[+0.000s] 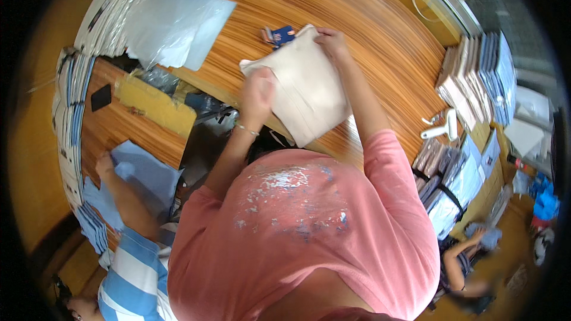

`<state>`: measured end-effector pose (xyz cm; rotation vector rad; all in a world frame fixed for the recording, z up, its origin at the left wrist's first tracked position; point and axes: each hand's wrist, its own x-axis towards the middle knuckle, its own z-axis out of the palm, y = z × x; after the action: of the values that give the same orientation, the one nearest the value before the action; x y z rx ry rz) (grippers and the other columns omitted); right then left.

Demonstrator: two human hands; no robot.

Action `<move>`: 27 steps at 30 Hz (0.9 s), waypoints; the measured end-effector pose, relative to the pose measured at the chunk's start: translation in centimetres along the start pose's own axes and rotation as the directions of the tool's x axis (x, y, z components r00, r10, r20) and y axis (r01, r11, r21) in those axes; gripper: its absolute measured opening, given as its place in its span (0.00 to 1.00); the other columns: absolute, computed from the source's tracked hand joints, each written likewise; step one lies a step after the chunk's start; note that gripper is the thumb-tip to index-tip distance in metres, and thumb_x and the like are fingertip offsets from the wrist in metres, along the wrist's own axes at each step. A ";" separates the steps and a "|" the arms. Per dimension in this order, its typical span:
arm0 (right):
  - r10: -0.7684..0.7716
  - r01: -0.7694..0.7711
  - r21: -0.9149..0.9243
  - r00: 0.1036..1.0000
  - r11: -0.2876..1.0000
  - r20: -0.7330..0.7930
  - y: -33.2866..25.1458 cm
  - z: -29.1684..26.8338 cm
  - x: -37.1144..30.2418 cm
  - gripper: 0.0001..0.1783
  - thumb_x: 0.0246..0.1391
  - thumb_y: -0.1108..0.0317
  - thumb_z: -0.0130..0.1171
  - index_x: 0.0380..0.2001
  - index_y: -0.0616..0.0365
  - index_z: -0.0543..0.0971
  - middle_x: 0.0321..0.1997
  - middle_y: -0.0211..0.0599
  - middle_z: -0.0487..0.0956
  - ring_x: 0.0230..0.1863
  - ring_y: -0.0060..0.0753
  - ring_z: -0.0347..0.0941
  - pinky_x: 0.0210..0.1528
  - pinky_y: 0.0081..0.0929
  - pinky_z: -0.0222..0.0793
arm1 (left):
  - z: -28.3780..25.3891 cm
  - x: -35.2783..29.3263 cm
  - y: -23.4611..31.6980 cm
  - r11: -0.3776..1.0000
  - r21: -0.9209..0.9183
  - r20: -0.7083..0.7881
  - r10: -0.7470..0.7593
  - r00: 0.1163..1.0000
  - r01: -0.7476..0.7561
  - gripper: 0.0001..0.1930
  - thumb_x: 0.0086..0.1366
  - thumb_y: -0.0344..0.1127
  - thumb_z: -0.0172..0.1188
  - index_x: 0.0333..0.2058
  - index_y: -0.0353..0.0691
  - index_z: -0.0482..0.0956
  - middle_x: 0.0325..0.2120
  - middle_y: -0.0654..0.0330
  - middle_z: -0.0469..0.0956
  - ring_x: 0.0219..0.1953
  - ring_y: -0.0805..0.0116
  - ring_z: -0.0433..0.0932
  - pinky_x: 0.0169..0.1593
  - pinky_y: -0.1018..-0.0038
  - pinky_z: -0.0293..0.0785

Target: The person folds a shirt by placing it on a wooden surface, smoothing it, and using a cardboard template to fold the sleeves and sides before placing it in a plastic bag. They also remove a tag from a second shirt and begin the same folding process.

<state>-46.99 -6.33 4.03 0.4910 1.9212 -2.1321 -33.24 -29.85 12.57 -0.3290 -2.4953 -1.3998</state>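
Note:
A folded cream garment (309, 92) lies tilted over the near edge of the wood-grain table, right in front of my body. Its far right corner is pinched between the fingers of my right hand (333, 44). At the garment's left edge is my left hand (259, 95), smeared by motion, so its fingers cannot be read. Dark blue hang tags (282, 35) rest on the table beside the garment's far edge.
Clear plastic bags (178, 24) and stacked folded garments line the left. On the right are more garment stacks (470, 77) and a white lint roller (440, 128). A co-worker's hand (106, 165) touches blue cloth (143, 169) at left; another person sits at lower right.

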 end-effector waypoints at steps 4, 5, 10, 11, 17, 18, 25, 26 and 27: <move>-0.261 0.265 -0.172 0.964 0.949 0.046 -1.9 -1.4 -3.0 0.21 0.43 0.72 0.63 0.44 0.64 0.77 0.40 0.42 0.80 0.37 0.29 0.74 0.41 0.23 0.69 | 6.3 -1.8 2.5 0.853 0.231 0.579 0.266 0.771 -0.468 0.27 0.60 0.50 0.53 0.57 0.53 0.64 0.61 0.55 0.55 0.63 0.50 0.50 0.61 0.47 0.47; -0.348 0.347 -0.241 0.937 0.906 0.037 -3.4 -2.1 -5.2 0.21 0.47 0.66 0.62 0.45 0.64 0.77 0.39 0.44 0.80 0.38 0.34 0.75 0.44 0.26 0.69 | 6.7 -2.4 0.4 0.851 0.295 0.577 0.203 0.791 -0.434 0.29 0.59 0.53 0.52 0.59 0.58 0.61 0.64 0.58 0.48 0.66 0.50 0.43 0.62 0.44 0.41; -0.726 -0.289 -0.813 0.366 0.506 -0.582 -0.5 -20.1 -18.8 0.27 0.47 0.60 0.61 0.47 0.67 0.71 0.50 0.56 0.69 0.50 0.53 0.64 0.54 0.45 0.58 | 6.5 -2.2 0.3 0.860 0.305 0.577 0.176 0.798 -0.410 0.29 0.59 0.50 0.53 0.60 0.54 0.61 0.64 0.55 0.48 0.66 0.48 0.43 0.62 0.43 0.39; -0.714 -0.516 -0.724 0.271 0.458 -0.645 1.2 -23.2 -20.8 0.35 0.44 0.59 0.63 0.52 0.67 0.65 0.52 0.56 0.67 0.51 0.55 0.63 0.54 0.48 0.57 | 6.6 -2.2 0.6 0.866 0.287 0.580 0.183 0.793 -0.410 0.29 0.59 0.50 0.54 0.59 0.54 0.62 0.64 0.54 0.49 0.66 0.47 0.43 0.61 0.42 0.40; -0.521 -0.807 -0.475 0.254 0.351 -0.815 3.2 -26.6 -22.5 0.46 0.43 0.56 0.61 0.61 0.65 0.52 0.48 0.59 0.70 0.44 0.54 0.71 0.46 0.44 0.68 | 7.5 -3.6 2.6 0.826 0.073 0.670 0.375 0.641 -0.559 0.29 0.59 0.49 0.54 0.59 0.56 0.61 0.63 0.56 0.50 0.66 0.51 0.44 0.60 0.40 0.40; -0.382 -0.801 -0.454 0.308 0.390 -0.871 1.7 -26.3 -22.4 0.48 0.42 0.56 0.62 0.61 0.66 0.50 0.48 0.61 0.71 0.45 0.54 0.71 0.46 0.43 0.68 | 7.5 -4.1 2.5 0.824 0.141 0.672 0.328 0.664 -0.549 0.29 0.59 0.49 0.53 0.59 0.57 0.61 0.63 0.57 0.50 0.66 0.51 0.44 0.60 0.40 0.40; -0.408 0.175 -0.417 0.710 0.892 -0.575 -4.9 -21.4 -26.2 0.32 0.45 0.77 0.54 0.58 0.61 0.64 0.40 0.41 0.75 0.25 0.27 0.71 0.25 0.23 0.67 | 7.9 -4.9 1.4 0.831 0.243 0.627 0.259 0.735 -0.500 0.29 0.59 0.50 0.53 0.60 0.62 0.60 0.64 0.59 0.49 0.66 0.53 0.43 0.60 0.38 0.38; -0.429 0.221 -0.438 0.778 0.871 -0.459 -7.4 -16.1 -27.2 0.34 0.45 0.84 0.49 0.59 0.57 0.64 0.34 0.32 0.73 0.18 0.14 0.60 0.17 0.15 0.57 | 7.9 -5.0 1.1 0.833 0.246 0.623 0.256 0.739 -0.496 0.29 0.59 0.50 0.53 0.60 0.62 0.60 0.64 0.59 0.49 0.66 0.53 0.43 0.60 0.38 0.38; -0.345 0.164 -0.445 0.866 0.880 -0.363 -8.9 -12.5 -28.3 0.31 0.47 0.80 0.52 0.58 0.56 0.66 0.30 0.29 0.73 0.17 0.13 0.59 0.16 0.13 0.54 | 8.0 -5.0 1.2 0.838 0.232 0.621 0.262 0.738 -0.493 0.29 0.59 0.51 0.53 0.60 0.62 0.60 0.64 0.60 0.49 0.66 0.53 0.43 0.60 0.38 0.38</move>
<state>-23.33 5.59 22.30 0.6973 2.7397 -1.7844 -29.12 -22.71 7.83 -1.2635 -2.8279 -0.6700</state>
